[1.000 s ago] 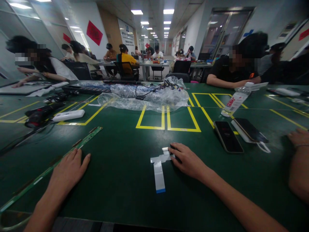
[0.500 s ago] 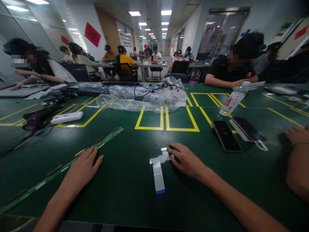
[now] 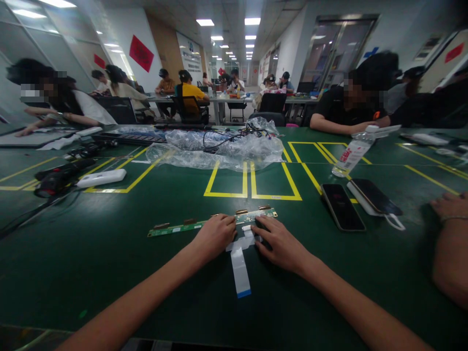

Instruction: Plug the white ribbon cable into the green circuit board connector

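My left hand [image 3: 218,234] is closed on the near edge of a long, narrow green circuit board [image 3: 175,228], its fingers covering part of the middle. The board lies nearly crosswise on the table, with brown connector tabs along its far edge. Beside it, my right hand [image 3: 281,243] has its fingertips at the upper end of a white flat ribbon cable [image 3: 240,270], close to the board's near edge. A folded strip of the cable crosses beneath my fingers, and its blue-tipped end points toward me. Whether the cable's upper end touches the board I cannot tell.
Bubble wrap [image 3: 226,146] with black cables lies beyond the yellow tape outlines. To the right are two phones [image 3: 342,207] and a tilted-looking bottle [image 3: 354,152]. A white device [image 3: 101,178] and black gear [image 3: 60,178] sit left. Another person's arm [image 3: 453,243] rests at the right edge.
My left hand has moved right with the circuit board, which has turned from a steep diagonal to nearly crosswise behind the ribbon cable. My right hand has stayed almost in place.
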{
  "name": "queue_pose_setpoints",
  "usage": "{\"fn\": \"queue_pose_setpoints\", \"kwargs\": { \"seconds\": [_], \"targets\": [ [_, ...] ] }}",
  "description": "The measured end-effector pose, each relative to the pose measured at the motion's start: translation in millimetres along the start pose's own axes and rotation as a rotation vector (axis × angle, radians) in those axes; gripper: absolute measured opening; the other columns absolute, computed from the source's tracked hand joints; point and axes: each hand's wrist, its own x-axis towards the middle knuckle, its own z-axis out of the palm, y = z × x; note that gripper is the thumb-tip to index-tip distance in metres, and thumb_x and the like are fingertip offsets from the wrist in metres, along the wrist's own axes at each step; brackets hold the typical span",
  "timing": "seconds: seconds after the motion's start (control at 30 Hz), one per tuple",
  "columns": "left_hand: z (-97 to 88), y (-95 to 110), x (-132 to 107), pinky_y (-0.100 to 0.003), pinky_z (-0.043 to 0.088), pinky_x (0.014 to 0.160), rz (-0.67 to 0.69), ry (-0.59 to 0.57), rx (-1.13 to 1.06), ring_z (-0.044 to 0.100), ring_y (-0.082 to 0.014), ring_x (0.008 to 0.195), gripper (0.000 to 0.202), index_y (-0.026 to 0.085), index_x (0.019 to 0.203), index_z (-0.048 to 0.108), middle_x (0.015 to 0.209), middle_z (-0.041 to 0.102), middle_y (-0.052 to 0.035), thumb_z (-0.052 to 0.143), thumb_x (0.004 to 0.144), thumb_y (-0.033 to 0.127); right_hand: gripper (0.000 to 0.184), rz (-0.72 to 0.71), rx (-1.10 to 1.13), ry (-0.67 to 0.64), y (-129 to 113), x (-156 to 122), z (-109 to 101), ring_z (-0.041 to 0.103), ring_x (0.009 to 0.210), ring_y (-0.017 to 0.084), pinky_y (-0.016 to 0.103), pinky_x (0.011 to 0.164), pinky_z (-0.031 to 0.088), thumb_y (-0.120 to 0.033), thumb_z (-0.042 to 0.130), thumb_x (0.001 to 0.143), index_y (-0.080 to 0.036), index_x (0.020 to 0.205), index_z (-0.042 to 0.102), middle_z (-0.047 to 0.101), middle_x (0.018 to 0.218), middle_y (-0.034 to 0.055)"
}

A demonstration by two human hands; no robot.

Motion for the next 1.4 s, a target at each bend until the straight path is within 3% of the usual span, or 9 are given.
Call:
{"fn": "queue_pose_setpoints", "kwargs": {
  "seconds": [0.1, 0.37, 1.03, 1.4],
  "targets": [
    [2.2, -1, 7, -0.039, 0.052, 0.092, 0.033, 0.048, -0.050, 0.063, -0.0228, 0.104, 0.027, 0.019, 0.112, 0.069, 0.116, 0.069, -0.0103, 0.048, 0.098, 0.026, 0.051, 0.009, 0.010, -0.005, 2, -1, 1, 0.035, 0.143, 0.034, 0.058, 0.115, 0.031, -0.034, 0.058, 0.092, -0.022, 0.142, 0.052, 0.042, 0.154, 0.0138],
    [10.2, -8, 2, -0.039, 0.053, 0.092, 0.009, 0.136, -0.136, 0.062, -0.0222, 0.106, 0.025, 0.020, 0.111, 0.070, 0.121, 0.070, -0.0061, 0.051, 0.097, 0.026, 0.053, 0.042, -0.027, -0.031, -4, 2, 4, 0.033, 0.143, 0.034, 0.057, 0.115, 0.030, -0.039, 0.055, 0.094, -0.022, 0.144, 0.049, 0.040, 0.154, 0.0151],
    [13.2, -14, 2, -0.038, 0.053, 0.092, -0.003, 0.185, -0.239, 0.063, -0.0208, 0.106, 0.018, 0.019, 0.100, 0.073, 0.116, 0.073, -0.0043, 0.055, 0.095, 0.022, 0.066, 0.100, -0.062, -0.104, -15, 7, 13, 0.020, 0.148, 0.035, 0.055, 0.118, 0.016, -0.052, 0.054, 0.092, -0.025, 0.151, 0.039, 0.026, 0.161, 0.0152],
    [15.0, -19, 1, -0.036, 0.053, 0.092, 0.025, 0.187, -0.289, 0.063, -0.0202, 0.104, 0.016, 0.020, 0.097, 0.073, 0.114, 0.073, -0.0043, 0.057, 0.093, 0.019, 0.062, 0.077, -0.122, -0.079, -17, 10, 12, 0.028, 0.144, 0.036, 0.056, 0.115, 0.023, -0.050, 0.052, 0.093, -0.026, 0.149, 0.043, 0.033, 0.157, 0.0165]
  ]
}}
